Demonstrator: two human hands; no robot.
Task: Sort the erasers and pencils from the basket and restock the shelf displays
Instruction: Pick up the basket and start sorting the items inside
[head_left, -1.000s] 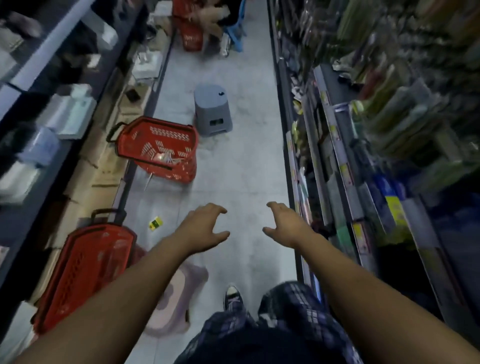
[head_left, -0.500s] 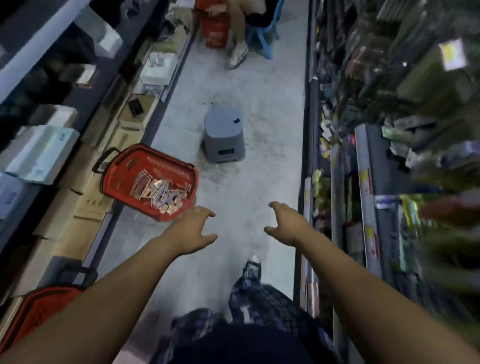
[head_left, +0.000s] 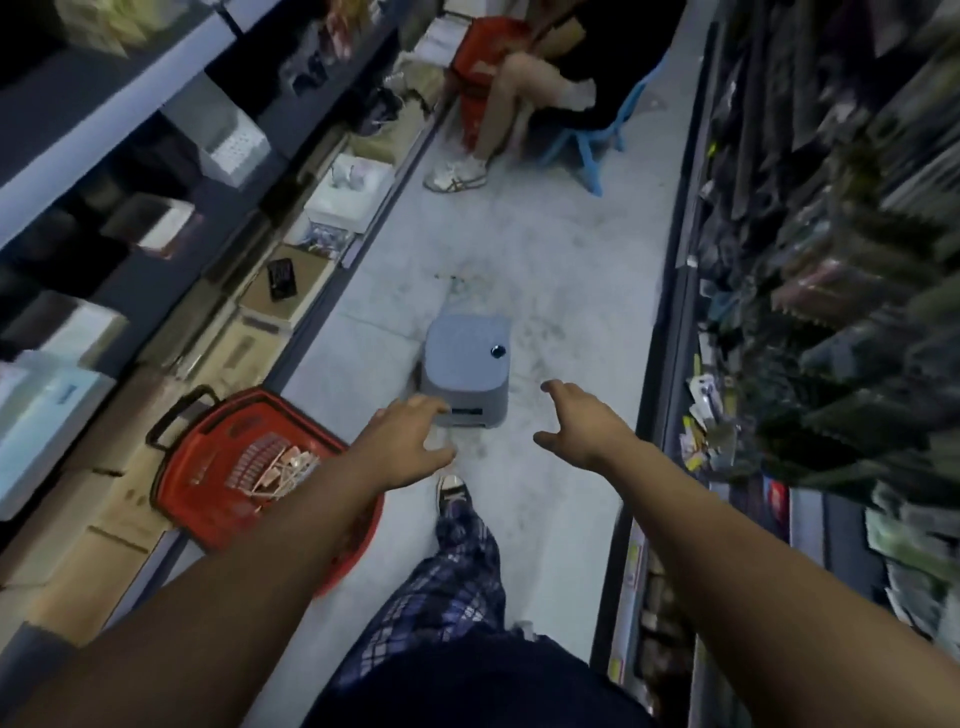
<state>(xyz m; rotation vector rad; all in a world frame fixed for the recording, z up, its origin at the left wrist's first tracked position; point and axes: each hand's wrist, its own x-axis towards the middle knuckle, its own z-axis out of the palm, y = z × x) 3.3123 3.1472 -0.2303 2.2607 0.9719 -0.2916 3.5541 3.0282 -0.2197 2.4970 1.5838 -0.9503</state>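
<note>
- Basket (head_left: 179, 493): red plastic with a black handle, standing on the floor (head_left: 561, 270) at 8 o'clock, hard against the foot of the left-hand shelving. The left forearm crosses over its near side.
- Packets (head_left: 270, 467): a heap of small pale and pinkish items inside the basket, too blurred to tell erasers from pencils.
- Left hand (head_left: 410, 441): held out over the aisle just below centre, palm down, fingers spread and lightly bent, holding nothing. In the picture its fingertips overlap the near corner of the stool.
- Right hand (head_left: 582, 426): at 4 o'clock from centre, palm down, fingers spread and lightly bent, holding nothing, well apart from the left.
- Stool (head_left: 467, 358): grey plastic, upright at mid-aisle, with a small dark round object on its top.
- Right-hand shelving (head_left: 831, 260): at 3 o'clock, packed with hanging stock, blurred.
- Left-hand shelving (head_left: 104, 156): at 10 o'clock, holding white boxes, with cardboard cartons (head_left: 280, 296) along its foot.
- Seated person (head_left: 524, 83): at 12 o'clock, on a blue chair (head_left: 587, 145).
- Wearer's leg (head_left: 457, 571): plaid trousers at 6 o'clock, with a dark sneaker (head_left: 451, 491) forward.
</note>
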